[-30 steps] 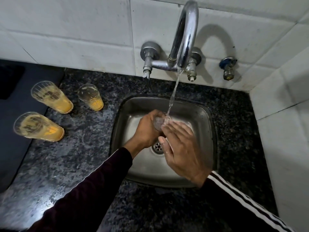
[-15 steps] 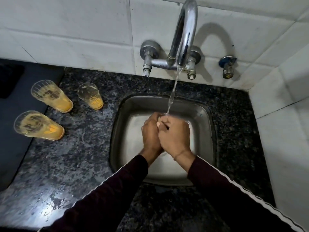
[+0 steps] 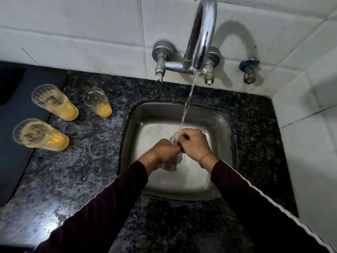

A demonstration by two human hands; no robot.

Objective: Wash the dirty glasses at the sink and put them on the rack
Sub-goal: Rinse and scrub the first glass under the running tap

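Over the steel sink (image 3: 221, 125), my left hand (image 3: 165, 152) grips a clear glass (image 3: 172, 164) round its body, base toward me. My right hand (image 3: 195, 144) is curled over the glass's rim, fingers at or inside the mouth. Water from the chrome tap (image 3: 202, 33) falls onto the rim and my right fingers. Three dirty glasses with orange residue stand on the dark granite counter (image 3: 87, 170) at the left: one near the sink (image 3: 98, 103), one behind it at the left (image 3: 54, 103), one nearer me (image 3: 40, 135). No rack is in view.
White tiled walls close the back and right side. A small blue-handled valve (image 3: 249, 70) sticks out of the wall right of the tap. A dark flat surface (image 3: 16, 139) borders the counter on the left. The counter near me is wet.
My right hand went from lying flat over the glass to curling over its rim. Both hands have drawn a little toward me, and the glass's base now shows below my left hand.
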